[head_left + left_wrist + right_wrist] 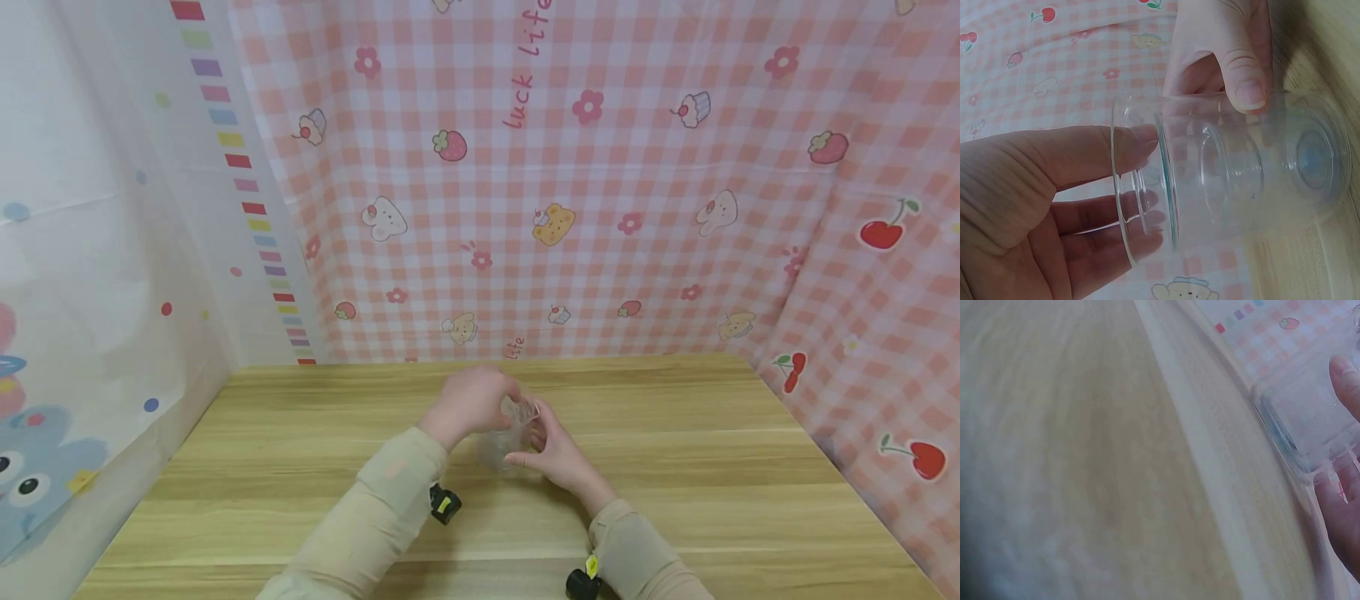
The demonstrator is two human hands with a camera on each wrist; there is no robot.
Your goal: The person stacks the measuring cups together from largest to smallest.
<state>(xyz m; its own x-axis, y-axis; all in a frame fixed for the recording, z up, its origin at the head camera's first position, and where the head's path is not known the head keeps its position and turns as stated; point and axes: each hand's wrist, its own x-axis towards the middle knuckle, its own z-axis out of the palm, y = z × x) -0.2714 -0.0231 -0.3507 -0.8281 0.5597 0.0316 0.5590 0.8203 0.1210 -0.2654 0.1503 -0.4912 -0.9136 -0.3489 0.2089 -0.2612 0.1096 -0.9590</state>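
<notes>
A clear plastic cup (1272,187) stands low over the wooden table between my hands, its round base near the tabletop. My right hand (553,454) grips its side, thumb on the near wall and fingers around the far side; the right wrist view shows the cup (1310,412) at its right edge. From the upper left, my left hand (476,404) holds the cup's rim end between thumb and fingers. In the left wrist view, the left fingertips (1147,240) show through the clear wall, just past the rim. Several rings show inside the cup.
The wooden table (300,467) runs back to a pink checked cloth (480,183). A white patterned cloth (90,250) hangs at the left, and a cherry-print cloth (892,333) at the right. Small black cameras (445,505) are worn at both wrists.
</notes>
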